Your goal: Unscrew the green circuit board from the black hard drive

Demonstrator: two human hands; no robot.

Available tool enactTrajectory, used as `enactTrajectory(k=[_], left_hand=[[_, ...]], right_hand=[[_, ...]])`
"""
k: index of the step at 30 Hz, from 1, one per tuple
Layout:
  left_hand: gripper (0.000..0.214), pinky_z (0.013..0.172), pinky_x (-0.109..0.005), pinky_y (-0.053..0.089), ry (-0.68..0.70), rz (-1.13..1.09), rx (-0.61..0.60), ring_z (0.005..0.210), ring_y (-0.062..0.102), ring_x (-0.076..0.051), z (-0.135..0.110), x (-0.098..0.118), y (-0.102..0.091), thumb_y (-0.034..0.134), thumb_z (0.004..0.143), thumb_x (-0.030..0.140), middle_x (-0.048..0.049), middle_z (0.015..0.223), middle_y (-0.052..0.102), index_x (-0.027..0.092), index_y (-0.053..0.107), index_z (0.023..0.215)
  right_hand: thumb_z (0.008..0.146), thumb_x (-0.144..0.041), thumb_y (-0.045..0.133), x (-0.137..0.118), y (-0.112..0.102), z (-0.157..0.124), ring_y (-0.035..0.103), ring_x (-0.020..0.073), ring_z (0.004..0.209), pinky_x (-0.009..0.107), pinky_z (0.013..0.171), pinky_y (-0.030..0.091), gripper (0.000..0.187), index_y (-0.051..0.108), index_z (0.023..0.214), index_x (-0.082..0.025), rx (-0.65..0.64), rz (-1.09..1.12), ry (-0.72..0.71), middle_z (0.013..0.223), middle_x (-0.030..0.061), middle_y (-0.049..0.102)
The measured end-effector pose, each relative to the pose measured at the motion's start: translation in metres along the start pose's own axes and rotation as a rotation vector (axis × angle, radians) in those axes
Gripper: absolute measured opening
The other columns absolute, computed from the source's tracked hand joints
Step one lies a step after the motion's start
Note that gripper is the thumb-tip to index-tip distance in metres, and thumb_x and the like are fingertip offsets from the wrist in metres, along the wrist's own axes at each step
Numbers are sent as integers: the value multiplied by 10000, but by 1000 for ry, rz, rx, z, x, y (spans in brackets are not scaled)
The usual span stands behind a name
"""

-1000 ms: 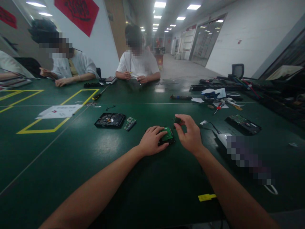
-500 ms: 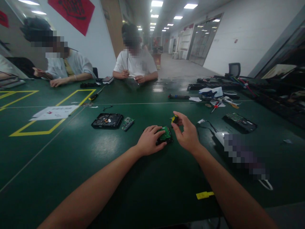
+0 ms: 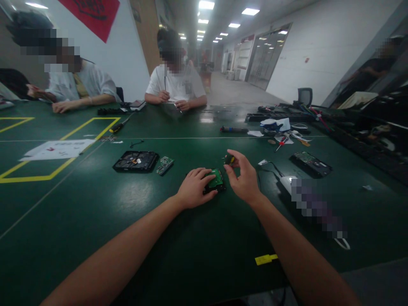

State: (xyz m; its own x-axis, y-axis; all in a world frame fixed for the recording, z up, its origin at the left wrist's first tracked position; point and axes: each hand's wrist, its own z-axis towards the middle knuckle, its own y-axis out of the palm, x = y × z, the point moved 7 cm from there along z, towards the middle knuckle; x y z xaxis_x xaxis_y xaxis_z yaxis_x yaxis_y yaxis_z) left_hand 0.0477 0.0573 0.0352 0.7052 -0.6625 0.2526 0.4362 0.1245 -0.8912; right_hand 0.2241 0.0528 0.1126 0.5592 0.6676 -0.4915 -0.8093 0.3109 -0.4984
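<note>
While your left hand (image 3: pixel 193 188) lies spread on the green-boarded drive (image 3: pixel 217 180) near six o'clock, your right hand (image 3: pixel 245 177) pinches a driver handle (image 3: pixel 228 160) at the drive's two o'clock; seemingly screw work, calling next for firm bracing.

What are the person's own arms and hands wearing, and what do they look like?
The left hand and right hand are both bare: no gloves, and I see no rings. The left forearm and right forearm are long and narrow toward the wrists, with no watch, bracelet or markings that I can see. No sleeves show in the picture.
</note>
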Motion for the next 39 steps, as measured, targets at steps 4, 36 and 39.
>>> enactTrajectory(k=[4, 36, 39], left_hand=[[607, 1211, -594, 399, -1, -12, -9, 1431, 497, -373, 0, 0, 0, 672, 933, 563, -111, 1524, 583, 248, 620, 1449], [622, 1211, -606, 402, -12, -7, -22, 1445, 486, -376, 0, -1, 0, 665, 937, 566, -115, 1535, 571, 255, 606, 1472], [626, 1208, -614, 401, -14, -11, -24, 1446, 485, -378, 0, -1, 0, 667, 936, 571, -112, 1538, 568, 268, 598, 1481]], right_hand=[[1032, -246, 573, 1, 1, -1, 691, 276, 1127, 517, 975, 613, 545, 431, 1552, -322, 10, 25, 10, 1353, 112, 659], [997, -291, 673, -5, -11, 5, 694, 266, 1015, 470, 843, 640, 421, 584, 1408, -307, 48, -66, -49, 1218, 99, 665], [999, -271, 665, -1, -14, 6, 703, 251, 968, 482, 878, 630, 414, 587, 1405, -305, 42, -59, -35, 1210, 87, 691]])
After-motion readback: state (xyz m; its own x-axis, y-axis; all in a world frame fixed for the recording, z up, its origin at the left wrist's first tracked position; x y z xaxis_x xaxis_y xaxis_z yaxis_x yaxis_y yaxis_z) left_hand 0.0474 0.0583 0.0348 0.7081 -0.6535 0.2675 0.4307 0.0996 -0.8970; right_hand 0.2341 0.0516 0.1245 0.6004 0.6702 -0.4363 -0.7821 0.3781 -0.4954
